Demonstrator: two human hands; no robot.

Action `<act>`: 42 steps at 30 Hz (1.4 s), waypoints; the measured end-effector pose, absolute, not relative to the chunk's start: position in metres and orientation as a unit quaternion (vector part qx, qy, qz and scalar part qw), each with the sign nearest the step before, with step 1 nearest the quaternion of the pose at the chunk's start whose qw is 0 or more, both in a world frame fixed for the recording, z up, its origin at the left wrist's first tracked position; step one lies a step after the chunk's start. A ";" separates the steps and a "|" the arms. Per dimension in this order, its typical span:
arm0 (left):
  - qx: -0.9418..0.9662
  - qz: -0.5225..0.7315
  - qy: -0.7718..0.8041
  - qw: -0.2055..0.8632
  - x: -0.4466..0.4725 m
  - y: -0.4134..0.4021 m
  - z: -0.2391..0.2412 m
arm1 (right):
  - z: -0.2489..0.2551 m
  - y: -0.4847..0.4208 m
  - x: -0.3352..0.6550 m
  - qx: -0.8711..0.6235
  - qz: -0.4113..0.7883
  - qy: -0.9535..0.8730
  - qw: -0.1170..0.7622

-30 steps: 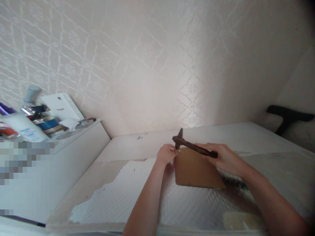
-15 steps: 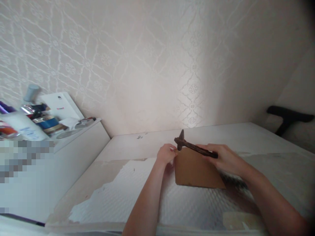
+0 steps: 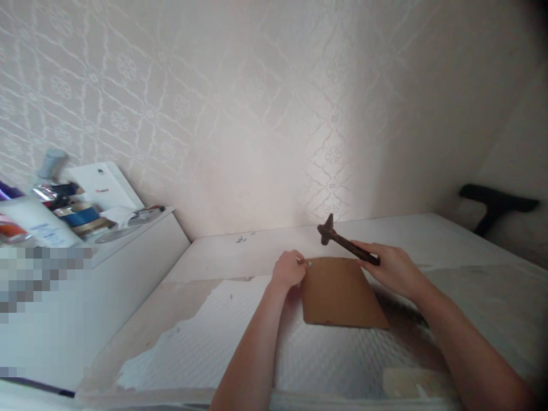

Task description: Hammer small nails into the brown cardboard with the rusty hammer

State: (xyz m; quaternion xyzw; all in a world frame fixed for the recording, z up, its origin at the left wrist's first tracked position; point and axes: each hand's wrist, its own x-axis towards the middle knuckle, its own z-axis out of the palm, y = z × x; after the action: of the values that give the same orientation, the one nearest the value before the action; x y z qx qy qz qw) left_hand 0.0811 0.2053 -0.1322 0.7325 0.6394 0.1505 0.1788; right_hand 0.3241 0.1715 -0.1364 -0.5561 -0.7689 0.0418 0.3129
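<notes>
My right hand (image 3: 391,268) is wrapped round the handle of a dark brown hammer (image 3: 349,246). The hammer's head is raised above the far edge of a flat brown cardboard piece (image 3: 340,294), apart from it. At the cardboard's far left corner, the fingers of my left hand (image 3: 291,268) are pinched together against the edge. A tiny pale shiny bit (image 3: 309,264) shows beside those fingertips; it is too small to identify. The cardboard lies on a silvery textured sheet (image 3: 188,337) that covers part of the white surface.
Several small grey metal pieces (image 3: 241,240) lie near the wall on the white surface (image 3: 214,257). On the left stands a white cabinet (image 3: 132,285) with a white box (image 3: 105,185), a tube (image 3: 40,222) and other items on top. A black T-shaped object (image 3: 492,202) is at the right.
The hammer's head has risen up and to the right, away from the cardboard's far left corner. My left hand has stayed at that corner.
</notes>
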 end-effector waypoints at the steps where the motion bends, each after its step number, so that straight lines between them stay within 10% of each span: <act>1: 0.730 0.151 0.642 0.181 0.081 0.206 -0.132 | -0.137 0.172 0.325 -0.567 0.034 -0.765 0.304; 31: 0.761 0.025 0.618 0.198 0.073 0.193 -0.117 | -0.146 0.174 0.329 -0.807 0.007 -0.568 0.161; 42: 0.587 0.257 0.755 0.142 0.046 0.232 -0.122 | -0.152 0.179 0.304 -0.713 -0.106 -0.655 0.227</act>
State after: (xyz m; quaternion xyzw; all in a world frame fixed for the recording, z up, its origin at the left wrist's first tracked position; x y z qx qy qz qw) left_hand 0.0461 0.2324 -0.1216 0.5866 0.7546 0.2573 0.1424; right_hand 0.3038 0.1790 -0.1516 -0.7127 -0.6551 -0.1064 0.2270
